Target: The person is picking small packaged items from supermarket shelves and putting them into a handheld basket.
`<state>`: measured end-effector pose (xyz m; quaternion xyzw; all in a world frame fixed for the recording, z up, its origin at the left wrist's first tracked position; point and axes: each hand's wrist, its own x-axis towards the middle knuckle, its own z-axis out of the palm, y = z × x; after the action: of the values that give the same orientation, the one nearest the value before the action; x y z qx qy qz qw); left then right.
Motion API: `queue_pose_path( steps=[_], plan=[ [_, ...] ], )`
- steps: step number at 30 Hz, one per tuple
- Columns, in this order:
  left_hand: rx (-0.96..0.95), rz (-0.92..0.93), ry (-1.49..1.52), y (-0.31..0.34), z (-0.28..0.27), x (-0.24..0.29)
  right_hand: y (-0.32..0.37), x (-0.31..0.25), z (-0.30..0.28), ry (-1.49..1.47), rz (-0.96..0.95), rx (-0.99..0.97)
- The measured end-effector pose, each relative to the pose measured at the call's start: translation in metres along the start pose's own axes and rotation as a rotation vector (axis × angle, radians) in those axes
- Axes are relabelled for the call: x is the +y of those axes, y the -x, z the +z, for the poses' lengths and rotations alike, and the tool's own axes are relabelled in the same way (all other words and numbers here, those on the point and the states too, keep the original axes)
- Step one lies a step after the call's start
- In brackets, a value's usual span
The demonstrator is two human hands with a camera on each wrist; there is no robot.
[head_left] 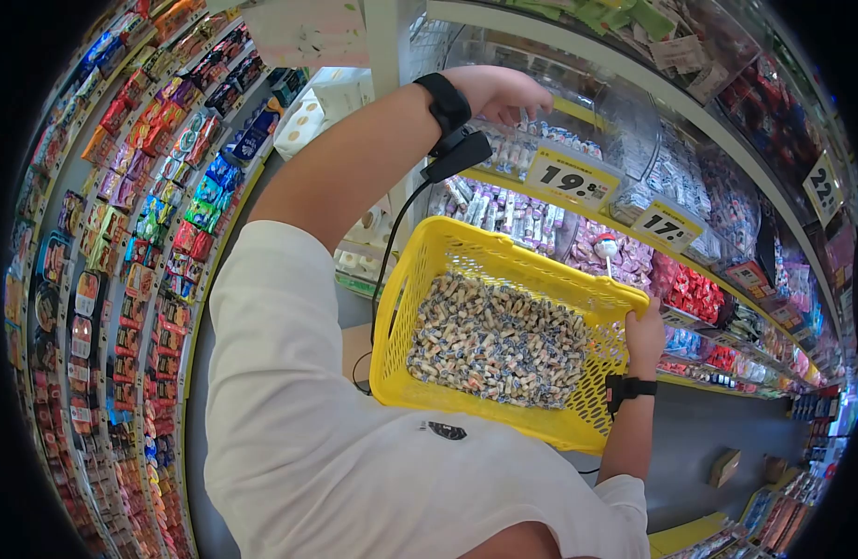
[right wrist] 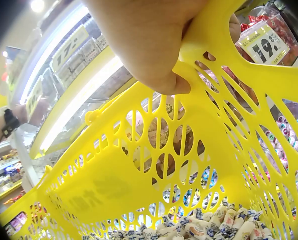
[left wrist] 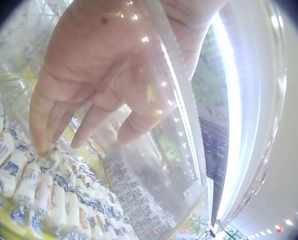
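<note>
My left hand [head_left: 508,91] reaches into a clear bin behind the 19.8 price tag [head_left: 572,179]. In the left wrist view that hand [left wrist: 109,75] is seen partly through a clear plastic panel [left wrist: 174,145], fingers pointing down and loosely bent, tips close to white-and-blue wrapped candies [left wrist: 44,192]; whether they touch is unclear. My right hand [head_left: 645,334] grips the corner rim of a yellow basket [head_left: 392,326]. Many small wrapped candies [head_left: 494,340] cover the basket's bottom. Up close in the right wrist view, the hand [right wrist: 149,45] has its thumb over the basket's rim [right wrist: 114,107].
Beside that bin, more clear bins of candy [head_left: 667,168] run to the right, with a 17 price tag [head_left: 667,226]. Below are pink candies and red candies [head_left: 697,296]. A lollipop-shaped item [head_left: 605,246] stands by the basket's far rim. Shelves of colourful packets [head_left: 149,130] line the left.
</note>
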<state>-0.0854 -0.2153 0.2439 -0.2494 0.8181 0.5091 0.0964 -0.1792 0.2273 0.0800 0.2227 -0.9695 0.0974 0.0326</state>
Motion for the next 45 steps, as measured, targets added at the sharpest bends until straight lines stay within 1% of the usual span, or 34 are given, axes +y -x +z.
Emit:
queue_pose_path(
  steps=[3,6,9,11,15,18,21,24,27,33,42,45],
  plan=[
    [0.005,0.009,-0.006,-0.001,0.001,-0.001,0.000,-0.001,-0.001,-0.010,0.002,-0.009],
    [-0.001,0.070,-0.021,0.013,0.004,0.002,0.001,-0.002,-0.003,-0.003,0.007,-0.016],
    [0.039,0.015,-0.038,-0.001,0.004,-0.001,0.001,-0.003,-0.003,-0.002,0.015,-0.024],
    [0.064,0.027,-0.049,-0.004,0.004,-0.003,0.001,-0.002,-0.002,-0.004,0.013,-0.021],
    [0.114,0.013,-0.145,0.010,0.006,0.003,0.001,0.001,0.000,-0.008,-0.004,-0.013],
    [0.101,-0.072,-0.215,0.008,0.005,0.005,0.000,0.002,0.001,0.001,0.004,-0.015],
    [0.054,-0.080,-0.227,0.007,0.004,0.004,0.001,0.000,0.000,0.003,0.010,-0.015],
    [0.071,-0.091,-0.302,0.009,0.005,0.006,0.002,0.000,-0.001,-0.004,0.009,-0.015],
    [0.064,-0.050,-0.364,0.015,0.005,0.009,0.001,0.001,0.000,-0.006,0.006,-0.016],
    [0.110,-0.009,-0.343,0.017,0.007,0.007,0.001,0.002,0.001,-0.018,0.006,-0.011],
    [0.082,0.000,-0.228,0.011,0.008,0.005,0.002,-0.001,-0.001,-0.002,0.028,-0.023],
    [0.071,-0.004,-0.238,0.010,0.007,0.005,0.002,-0.001,-0.001,0.001,0.032,-0.021]
  ],
)
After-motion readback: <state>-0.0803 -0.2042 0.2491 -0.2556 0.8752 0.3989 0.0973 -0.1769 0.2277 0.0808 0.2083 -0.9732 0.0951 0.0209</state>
